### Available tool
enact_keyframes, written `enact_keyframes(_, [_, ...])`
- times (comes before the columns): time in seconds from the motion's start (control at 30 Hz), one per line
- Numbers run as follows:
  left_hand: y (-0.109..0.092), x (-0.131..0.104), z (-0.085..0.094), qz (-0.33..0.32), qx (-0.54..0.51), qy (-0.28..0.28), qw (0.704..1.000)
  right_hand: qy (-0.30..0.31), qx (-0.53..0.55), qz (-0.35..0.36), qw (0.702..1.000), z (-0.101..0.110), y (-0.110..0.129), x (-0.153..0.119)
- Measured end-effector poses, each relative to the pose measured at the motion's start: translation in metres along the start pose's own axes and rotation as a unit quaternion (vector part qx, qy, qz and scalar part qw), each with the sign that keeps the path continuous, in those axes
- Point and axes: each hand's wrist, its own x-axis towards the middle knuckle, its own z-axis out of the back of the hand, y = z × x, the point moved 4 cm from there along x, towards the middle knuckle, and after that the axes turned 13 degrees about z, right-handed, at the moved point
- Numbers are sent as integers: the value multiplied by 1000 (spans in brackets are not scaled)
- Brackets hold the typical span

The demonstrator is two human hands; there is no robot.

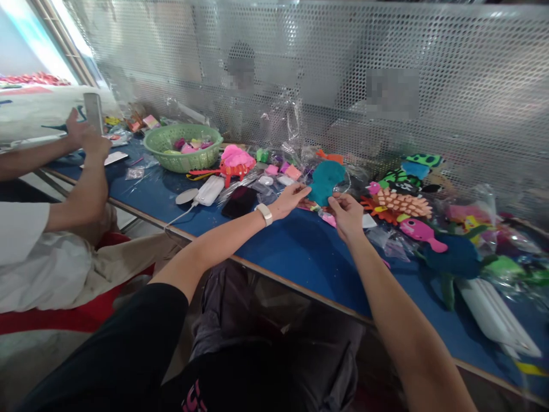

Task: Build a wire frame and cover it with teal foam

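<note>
A flat teal piece (pixel 326 182) with two rounded lobes is held up over the blue table (pixel 295 252). My left hand (pixel 291 199), with a pale band on the wrist, pinches its left edge. The fingers of my right hand (pixel 345 214) close on its lower right edge. Just under the piece, small pink bits (pixel 328 219) and clear plastic lie on the table. A black phone (pixel 240 201) rests left of my left hand, and a pink and orange toy (pixel 234 163) is behind it.
A green basket (pixel 183 150) of colourful pieces stands at the back left, near a white power bank (pixel 209 190). Felt toys, including a pink fish (pixel 422 232) and a dark teal turtle (pixel 453 256), crowd the right. Perforated metal (pixel 317 74) rises behind. Another person's hands (pixel 91 137) are at far left.
</note>
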Motion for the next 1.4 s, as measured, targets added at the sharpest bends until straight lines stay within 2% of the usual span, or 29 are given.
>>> enact_keyframes(0.23, [0, 1, -1, 0, -9, 35, 999, -9, 22, 2, 1000, -3, 4, 0])
enact_keyframes(0.5, [-4, -2, -2, -2, -19, 25, 1000, -20, 36, -7, 999, -8, 11, 0])
enact_keyframes(0.77, [-8, -7, -2, -24, 27, 6, 999, 15, 29, 6, 999, -8, 12, 3])
enact_keyframes(1.03, [-13, -9, 0, -46, 54, 35, 997, -5, 33, 7, 999, -6, 9, 4])
enact_keyframes(1.27, [-7, -14, -6, -51, 90, 41, 994, 14, 6, 22, 1000, -10, 9, 0])
enact_keyframes(1.4, [-5, -15, -6, -74, 88, 19, 993, 15, -2, 28, 999, -12, 9, -3])
